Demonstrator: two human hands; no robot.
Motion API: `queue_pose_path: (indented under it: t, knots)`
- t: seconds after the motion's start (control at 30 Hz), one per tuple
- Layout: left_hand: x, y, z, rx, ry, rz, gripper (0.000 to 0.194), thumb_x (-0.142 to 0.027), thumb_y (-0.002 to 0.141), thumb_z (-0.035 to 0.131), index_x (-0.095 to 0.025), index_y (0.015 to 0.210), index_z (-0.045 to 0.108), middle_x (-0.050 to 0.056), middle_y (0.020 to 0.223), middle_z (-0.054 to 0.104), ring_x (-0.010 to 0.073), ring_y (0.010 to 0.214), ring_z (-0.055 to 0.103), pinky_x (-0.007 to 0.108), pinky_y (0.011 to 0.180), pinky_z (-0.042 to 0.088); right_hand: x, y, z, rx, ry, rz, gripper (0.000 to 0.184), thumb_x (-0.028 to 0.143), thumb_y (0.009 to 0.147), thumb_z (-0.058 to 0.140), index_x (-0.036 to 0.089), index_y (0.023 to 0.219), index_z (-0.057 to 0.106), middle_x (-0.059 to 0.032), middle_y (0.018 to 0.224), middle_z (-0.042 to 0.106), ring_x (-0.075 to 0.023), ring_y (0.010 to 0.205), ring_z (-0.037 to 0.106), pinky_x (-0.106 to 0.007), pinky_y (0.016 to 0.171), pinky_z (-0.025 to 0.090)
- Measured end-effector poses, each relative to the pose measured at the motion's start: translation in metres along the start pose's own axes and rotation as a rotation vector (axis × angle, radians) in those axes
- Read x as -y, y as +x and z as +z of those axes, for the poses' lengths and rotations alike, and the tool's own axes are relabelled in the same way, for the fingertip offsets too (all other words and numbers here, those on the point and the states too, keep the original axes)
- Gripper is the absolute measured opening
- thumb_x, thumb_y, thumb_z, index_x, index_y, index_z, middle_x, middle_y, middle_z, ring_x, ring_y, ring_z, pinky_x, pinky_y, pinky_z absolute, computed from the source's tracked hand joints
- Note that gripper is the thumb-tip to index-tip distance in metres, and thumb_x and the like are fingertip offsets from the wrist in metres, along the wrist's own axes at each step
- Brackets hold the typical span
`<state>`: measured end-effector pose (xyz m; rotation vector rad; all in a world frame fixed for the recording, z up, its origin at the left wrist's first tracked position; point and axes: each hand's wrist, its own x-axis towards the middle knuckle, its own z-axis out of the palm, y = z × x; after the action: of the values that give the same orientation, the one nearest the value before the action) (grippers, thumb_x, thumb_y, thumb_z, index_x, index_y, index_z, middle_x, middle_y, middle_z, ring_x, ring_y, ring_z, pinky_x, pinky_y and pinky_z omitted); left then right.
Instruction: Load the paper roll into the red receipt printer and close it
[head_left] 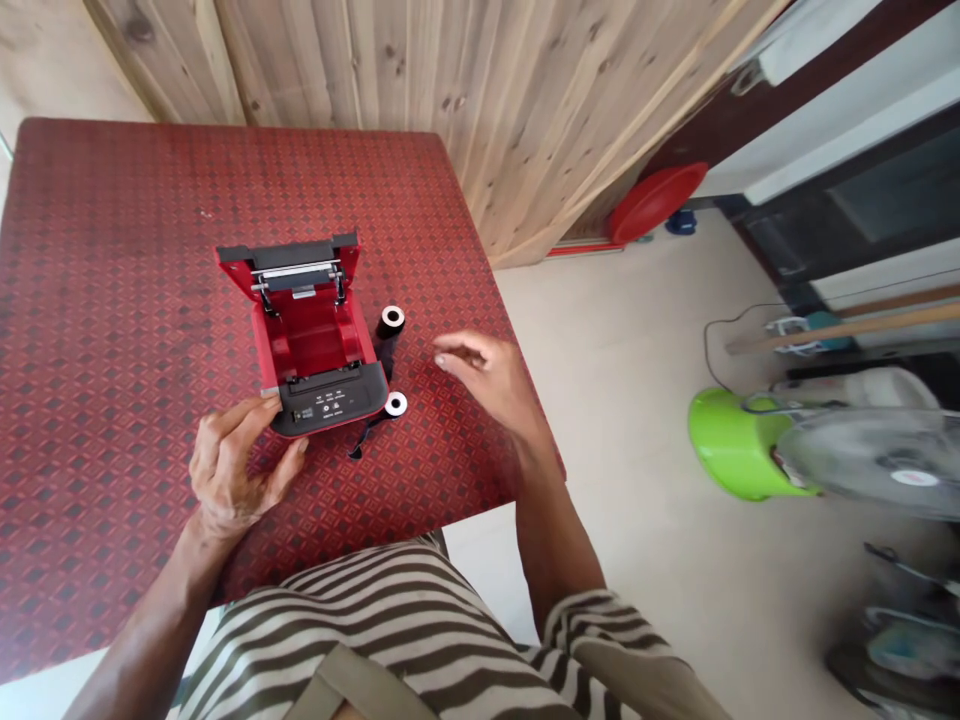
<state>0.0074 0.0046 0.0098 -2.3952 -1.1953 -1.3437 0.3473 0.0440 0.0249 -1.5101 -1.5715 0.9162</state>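
A small red and black label printer (319, 340) stands on the table with its lid raised and its red inner bay bare. My left hand (238, 455) grips its front left corner, fingers at the side and thumb by the front edge. Right of the printer are two ends of a black ribbon roll with white cores, the far ribbon roll (391, 321) and the near ribbon roll (395, 404). A loose black tail hangs toward me from the near one. My right hand (487, 375) hovers to the right of both, fingers loosely bent, thumb slightly apart, holding nothing visible.
The red patterned table (120, 300) meets a wooden plank wall (360, 70) at the back. On the floor to the right are a green tub (739, 445), a blurred fan (885, 465) and, farther off, a red basin (656, 203).
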Motion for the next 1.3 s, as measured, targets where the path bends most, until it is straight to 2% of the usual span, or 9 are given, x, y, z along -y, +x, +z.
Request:
queue_pose_path:
  t: [0.17, 0.3, 0.43, 0.57, 0.63, 0.7, 0.83, 1.03, 1.3]
  knots:
    - [0.001, -0.004, -0.001, 0.019, -0.017, -0.011, 0.071, -0.026, 0.087, 0.085, -0.021, 0.151, 0.055, 0.013, 0.122, 0.076, 0.0242, 0.104, 0.076, 0.036, 0.086, 0.059, -0.017, 0.057, 0.034, 0.053, 0.013, -0.069, 0.044, 0.018, 0.087, 0.076, 0.022, 0.131, 0.075, -0.0075, 0.122, 0.082, -0.0206, 0.103, 0.076, -0.041, 0.098, 0.06]
    - [0.0, -0.005, -0.002, 0.034, -0.012, -0.018, 0.072, -0.026, 0.086, 0.086, -0.02, 0.15, 0.055, 0.013, 0.123, 0.076, 0.0241, 0.103, 0.076, 0.036, 0.086, 0.058, -0.019, 0.074, 0.052, 0.127, -0.014, -0.128, 0.035, 0.027, 0.087, 0.079, 0.023, 0.122, 0.077, -0.005, 0.12, 0.081, -0.0234, 0.111, 0.074, -0.044, 0.104, 0.056]
    - [0.0, -0.005, -0.003, 0.047, -0.032, -0.028, 0.073, -0.024, 0.085, 0.086, -0.018, 0.151, 0.055, 0.015, 0.124, 0.076, 0.024, 0.104, 0.075, 0.035, 0.088, 0.057, 0.001, 0.075, 0.04, -0.031, -0.016, -0.15, 0.032, 0.031, 0.087, 0.079, 0.025, 0.119, 0.075, -0.0026, 0.117, 0.081, -0.0219, 0.101, 0.073, -0.042, 0.096, 0.059]
    - [-0.002, -0.003, -0.003, 0.055, -0.034, -0.027, 0.073, -0.024, 0.085, 0.086, -0.018, 0.151, 0.055, 0.014, 0.123, 0.076, 0.024, 0.104, 0.075, 0.035, 0.087, 0.057, 0.053, 0.062, 0.013, -0.155, 0.029, -0.293, 0.035, 0.04, 0.094, 0.077, 0.028, 0.126, 0.067, 0.0, 0.113, 0.079, -0.0189, 0.096, 0.073, -0.037, 0.085, 0.06]
    - [-0.003, -0.002, -0.003, 0.056, -0.027, -0.024, 0.072, -0.025, 0.085, 0.086, -0.017, 0.15, 0.056, 0.014, 0.122, 0.076, 0.0241, 0.103, 0.075, 0.035, 0.086, 0.057, 0.082, 0.053, 0.004, -0.054, -0.034, -0.374, 0.033, 0.037, 0.096, 0.078, 0.028, 0.126, 0.066, -0.0002, 0.114, 0.078, -0.019, 0.096, 0.073, -0.036, 0.083, 0.061]
    - [-0.005, 0.0, -0.004, 0.052, -0.019, -0.021, 0.07, -0.025, 0.086, 0.086, -0.017, 0.149, 0.056, 0.014, 0.121, 0.076, 0.0242, 0.103, 0.075, 0.035, 0.085, 0.057, 0.106, 0.047, 0.004, 0.148, -0.156, -0.488, 0.029, 0.028, 0.096, 0.078, 0.026, 0.123, 0.069, -0.0009, 0.114, 0.078, -0.0195, 0.098, 0.073, -0.038, 0.089, 0.06]
    - [-0.006, 0.002, -0.005, 0.035, 0.004, -0.026, 0.068, -0.027, 0.089, 0.084, -0.02, 0.15, 0.054, 0.011, 0.118, 0.076, 0.0227, 0.098, 0.074, 0.034, 0.081, 0.056, 0.131, 0.048, 0.035, 0.448, -0.536, -0.567, 0.022, 0.011, 0.099, 0.067, 0.018, 0.12, 0.072, -0.0074, 0.115, 0.079, -0.0233, 0.111, 0.072, -0.039, 0.097, 0.056]
    - [-0.006, 0.001, -0.004, 0.049, -0.022, -0.026, 0.07, -0.025, 0.088, 0.084, -0.017, 0.15, 0.054, 0.013, 0.119, 0.076, 0.0232, 0.099, 0.074, 0.035, 0.083, 0.055, 0.143, 0.061, 0.089, 0.549, -0.954, -0.385, 0.035, 0.002, 0.104, 0.046, 0.012, 0.124, 0.073, -0.0175, 0.111, 0.08, -0.0289, 0.104, 0.077, -0.039, 0.082, 0.057]
    - [-0.006, -0.001, -0.005, 0.066, -0.05, -0.038, 0.073, -0.023, 0.087, 0.084, -0.017, 0.153, 0.052, 0.013, 0.123, 0.076, 0.0243, 0.103, 0.074, 0.036, 0.084, 0.055, 0.136, 0.08, 0.103, 0.654, -1.02, -0.408, 0.039, 0.006, 0.107, 0.043, 0.01, 0.12, 0.079, -0.0218, 0.109, 0.081, -0.0356, 0.108, 0.079, -0.044, 0.088, 0.059]
